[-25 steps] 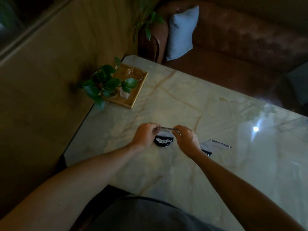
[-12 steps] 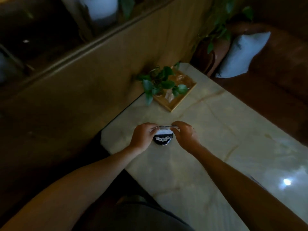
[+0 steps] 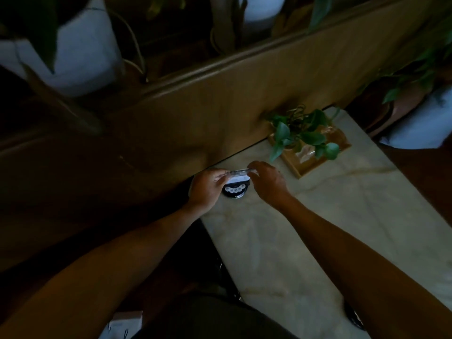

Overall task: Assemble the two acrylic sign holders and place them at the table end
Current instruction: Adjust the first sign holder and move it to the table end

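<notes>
A clear acrylic sign panel (image 3: pixel 238 174) stands upright in a round black base (image 3: pixel 235 192) with white print, close to the marble table's (image 3: pixel 318 216) left end by the wall. My left hand (image 3: pixel 208 188) pinches the panel's left edge and my right hand (image 3: pixel 267 182) pinches its right edge. The base rests on the tabletop between both hands. The second sign holder is out of view.
A wooden tray (image 3: pixel 315 155) with a leafy green plant (image 3: pixel 303 133) and a glass sits just right of my hands. A wood-panelled wall (image 3: pixel 220 113) borders the table's left end. A cushion (image 3: pixel 420 126) lies on the sofa at far right.
Both hands carried the sign holder left toward the table's end near the wall. The view swung left, so the second acrylic piece seen earlier has left the frame.
</notes>
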